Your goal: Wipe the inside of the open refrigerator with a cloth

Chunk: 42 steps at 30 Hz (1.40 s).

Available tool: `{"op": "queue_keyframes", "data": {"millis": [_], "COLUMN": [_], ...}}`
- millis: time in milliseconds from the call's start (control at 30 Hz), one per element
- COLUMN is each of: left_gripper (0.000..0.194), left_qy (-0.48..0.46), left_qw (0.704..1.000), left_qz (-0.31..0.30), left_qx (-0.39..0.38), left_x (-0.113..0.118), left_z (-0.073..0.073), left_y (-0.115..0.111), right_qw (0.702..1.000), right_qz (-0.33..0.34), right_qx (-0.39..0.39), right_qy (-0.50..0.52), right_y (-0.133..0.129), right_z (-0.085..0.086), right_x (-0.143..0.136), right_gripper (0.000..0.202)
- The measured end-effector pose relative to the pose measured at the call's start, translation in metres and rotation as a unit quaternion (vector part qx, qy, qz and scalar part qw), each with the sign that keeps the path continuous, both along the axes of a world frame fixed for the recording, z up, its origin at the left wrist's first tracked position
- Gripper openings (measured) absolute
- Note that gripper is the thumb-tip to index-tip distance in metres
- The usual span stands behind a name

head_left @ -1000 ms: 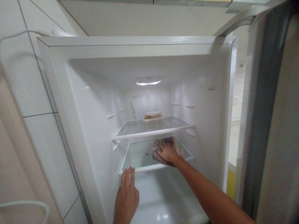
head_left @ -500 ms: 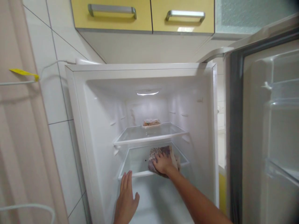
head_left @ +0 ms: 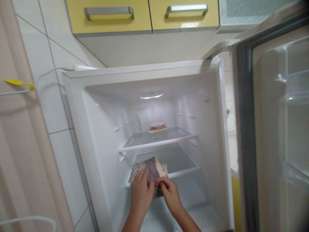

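A folded brownish-grey cloth with a pale scroll pattern and a beige side (head_left: 152,167) is at the front left of the lower clear glass shelf with a white rim (head_left: 185,158), inside an open white refrigerator (head_left: 145,71), and covers part of the shelf's front edge; whether it rests on the glass or is lifted just off it cannot be told. The person's left hand (head_left: 142,190) lies over the cloth's left part, back of the hand up, fingers stretched forward and thumb toward the other hand; how firmly those fingers grip is not clear. The right hand (head_left: 171,194) has its thumb and bent fingers closed on the cloth's near right edge, close beside the left thumb. Above, an upper clear glass shelf with a white rim (head_left: 164,137) bears a small pale tray of brownish contents under clear wrap (head_left: 157,127) toward its back. A lit white ceiling lamp (head_left: 151,95) shines over it, and the white door with a dark grey seal (head_left: 247,135) stands open on the right.
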<state>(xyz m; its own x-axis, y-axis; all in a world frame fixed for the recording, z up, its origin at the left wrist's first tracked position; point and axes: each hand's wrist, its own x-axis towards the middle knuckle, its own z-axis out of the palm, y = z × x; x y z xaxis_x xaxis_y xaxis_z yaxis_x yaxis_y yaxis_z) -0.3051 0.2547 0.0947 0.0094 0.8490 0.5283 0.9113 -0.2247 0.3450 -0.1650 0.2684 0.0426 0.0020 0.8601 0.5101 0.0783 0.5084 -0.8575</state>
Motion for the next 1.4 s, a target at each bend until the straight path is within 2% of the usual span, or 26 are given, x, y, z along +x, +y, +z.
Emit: {"op": "queue_keyframes", "data": {"millis": [67, 167, 233, 267, 333, 400, 500, 567, 700, 833, 1033, 1233, 1400], "left_gripper": [0.058, 0.063, 0.064, 0.065, 0.065, 0.066, 0.066, 0.066, 0.066, 0.069, 0.069, 0.066, 0.065], "left_qy": [0.083, 0.157, 0.176, 0.18, 0.186, 0.189, 0.188, 0.187, 0.192, 0.188, 0.197, 0.215, 0.218], "left_qw": [0.994, 0.977, 0.971, 0.97, 0.967, 0.965, 0.964, 0.963, 0.962, 0.959, 0.947, 0.937, 0.94], "left_qz": [0.035, 0.06, 0.054, 0.049, 0.039, 0.031, 0.024, 0.016, -0.025, -0.061, -0.128, -0.17, -0.183], "left_qx": [-0.067, -0.131, -0.151, -0.158, -0.168, -0.178, -0.189, -0.191, -0.191, -0.202, -0.219, -0.219, -0.19], "left_x": [0.017, 0.029, 0.031, 0.031, 0.031, 0.031, 0.035, 0.04, 0.061, 0.095, 0.141, 0.17, 0.189], "left_z": [0.011, 0.019, 0.021, 0.021, 0.023, 0.024, 0.025, 0.026, 0.025, 0.026, 0.026, 0.027, 0.021], "left_y": [0.006, 0.017, 0.023, 0.025, 0.029, 0.03, 0.031, 0.031, 0.034, 0.047, 0.08, 0.116, 0.15], "right_qw": [0.998, 0.974, 0.952, 0.941, 0.916, 0.889, 0.865, 0.86, 0.855, 0.855, 0.854, 0.844, 0.837], "right_qz": [-0.06, -0.2, -0.271, -0.298, -0.345, -0.385, -0.41, -0.411, -0.418, -0.421, -0.431, -0.461, -0.471], "right_qx": [-0.015, -0.026, 0.011, 0.041, 0.106, 0.153, 0.169, 0.16, 0.123, 0.115, 0.108, 0.093, 0.098], "right_qy": [-0.017, -0.107, -0.142, -0.156, -0.175, -0.196, -0.233, -0.258, -0.283, -0.281, -0.27, -0.259, -0.262], "right_y": [-0.004, -0.004, -0.004, -0.004, -0.003, 0.003, 0.018, 0.027, 0.035, 0.033, 0.032, 0.038, 0.043], "right_z": [-0.05, -0.118, -0.141, -0.144, -0.133, -0.108, -0.075, -0.066, -0.071, -0.076, -0.073, -0.076, -0.08], "right_x": [0.034, 0.086, 0.113, 0.123, 0.134, 0.138, 0.135, 0.131, 0.122, 0.118, 0.113, 0.106, 0.104], "right_gripper": [0.032, 0.034, 0.036, 0.037, 0.039, 0.044, 0.054, 0.057, 0.061, 0.068, 0.083, 0.096, 0.097]}}
